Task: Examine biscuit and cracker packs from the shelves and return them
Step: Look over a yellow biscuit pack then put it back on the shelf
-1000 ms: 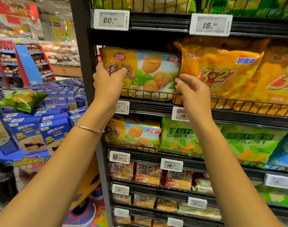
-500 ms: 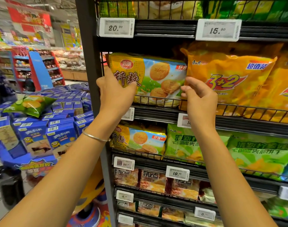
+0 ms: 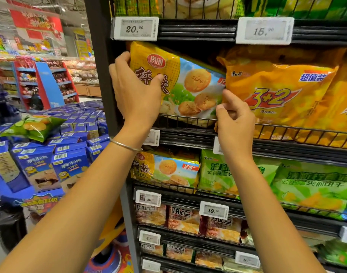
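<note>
Left hand [image 3: 137, 93] grips biscuit pack [image 3: 188, 85], right hand [image 3: 235, 119] pinches its corner; best levelled above the wire rail [image 3: 188, 117].

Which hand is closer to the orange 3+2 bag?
The right hand: it sits at the lower left corner of the orange 3+2 bag. The left hand grips the biscuit pack further left.
</note>
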`<control>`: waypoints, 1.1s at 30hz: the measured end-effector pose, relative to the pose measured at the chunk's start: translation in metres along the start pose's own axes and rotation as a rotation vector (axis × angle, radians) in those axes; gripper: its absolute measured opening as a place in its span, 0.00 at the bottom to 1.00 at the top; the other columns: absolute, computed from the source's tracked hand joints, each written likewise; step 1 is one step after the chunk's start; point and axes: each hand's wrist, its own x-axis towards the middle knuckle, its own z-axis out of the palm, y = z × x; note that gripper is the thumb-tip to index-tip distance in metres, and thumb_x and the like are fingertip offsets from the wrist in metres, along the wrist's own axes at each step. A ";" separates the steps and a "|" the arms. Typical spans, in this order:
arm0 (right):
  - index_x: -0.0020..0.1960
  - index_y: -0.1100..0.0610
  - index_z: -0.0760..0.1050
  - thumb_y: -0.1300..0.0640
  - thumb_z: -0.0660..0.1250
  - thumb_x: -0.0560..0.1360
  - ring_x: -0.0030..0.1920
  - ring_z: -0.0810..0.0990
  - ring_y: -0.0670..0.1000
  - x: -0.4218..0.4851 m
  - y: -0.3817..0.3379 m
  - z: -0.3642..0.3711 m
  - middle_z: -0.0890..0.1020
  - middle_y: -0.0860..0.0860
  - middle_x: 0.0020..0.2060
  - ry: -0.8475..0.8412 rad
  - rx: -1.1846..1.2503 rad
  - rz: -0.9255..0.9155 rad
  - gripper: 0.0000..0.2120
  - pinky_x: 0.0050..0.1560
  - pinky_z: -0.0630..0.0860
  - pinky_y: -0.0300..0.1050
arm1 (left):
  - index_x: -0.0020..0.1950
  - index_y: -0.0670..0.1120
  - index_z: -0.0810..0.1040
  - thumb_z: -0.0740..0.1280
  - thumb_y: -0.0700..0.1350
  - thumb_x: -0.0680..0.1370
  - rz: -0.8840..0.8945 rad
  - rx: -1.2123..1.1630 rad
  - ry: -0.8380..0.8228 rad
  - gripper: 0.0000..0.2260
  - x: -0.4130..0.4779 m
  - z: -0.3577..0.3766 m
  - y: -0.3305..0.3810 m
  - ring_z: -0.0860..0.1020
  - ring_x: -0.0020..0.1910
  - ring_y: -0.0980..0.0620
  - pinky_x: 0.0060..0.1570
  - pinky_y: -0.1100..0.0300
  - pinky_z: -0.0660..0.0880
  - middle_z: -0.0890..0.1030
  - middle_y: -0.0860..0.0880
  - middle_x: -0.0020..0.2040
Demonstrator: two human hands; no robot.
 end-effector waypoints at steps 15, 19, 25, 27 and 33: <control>0.71 0.55 0.77 0.60 0.67 0.81 0.46 0.76 0.37 0.003 0.003 0.002 0.77 0.49 0.52 -0.033 0.053 0.041 0.18 0.53 0.74 0.30 | 0.73 0.41 0.70 0.83 0.54 0.69 0.187 -0.202 -0.016 0.40 -0.030 -0.037 -0.031 0.76 0.59 0.45 0.60 0.54 0.76 0.72 0.41 0.59; 0.74 0.56 0.75 0.60 0.68 0.81 0.48 0.75 0.37 0.002 0.005 0.003 0.75 0.47 0.52 -0.068 0.071 0.062 0.21 0.52 0.73 0.27 | 0.62 0.49 0.70 0.81 0.52 0.74 0.283 -0.226 -0.085 0.25 -0.021 -0.045 -0.033 0.77 0.62 0.42 0.59 0.45 0.78 0.75 0.38 0.62; 0.77 0.53 0.71 0.60 0.69 0.81 0.52 0.74 0.41 -0.005 0.004 0.002 0.71 0.45 0.55 -0.131 0.154 0.122 0.25 0.53 0.73 0.28 | 0.60 0.42 0.66 0.78 0.36 0.77 0.390 -0.310 -0.198 0.22 -0.030 -0.054 -0.024 0.77 0.65 0.32 0.59 0.34 0.78 0.75 0.29 0.64; 0.77 0.53 0.72 0.60 0.69 0.81 0.54 0.76 0.38 -0.008 0.000 0.001 0.72 0.45 0.57 -0.153 0.189 0.119 0.24 0.55 0.73 0.30 | 0.64 0.35 0.65 0.79 0.35 0.75 0.462 -0.331 -0.139 0.26 -0.028 -0.059 -0.018 0.76 0.66 0.31 0.63 0.37 0.77 0.73 0.26 0.64; 0.74 0.44 0.73 0.53 0.69 0.77 0.63 0.79 0.45 -0.033 -0.009 -0.001 0.76 0.49 0.69 -0.246 0.291 -0.013 0.26 0.59 0.77 0.36 | 0.65 0.33 0.60 0.77 0.36 0.78 0.430 -0.441 0.065 0.27 -0.031 -0.099 -0.033 0.78 0.61 0.37 0.59 0.46 0.78 0.73 0.34 0.61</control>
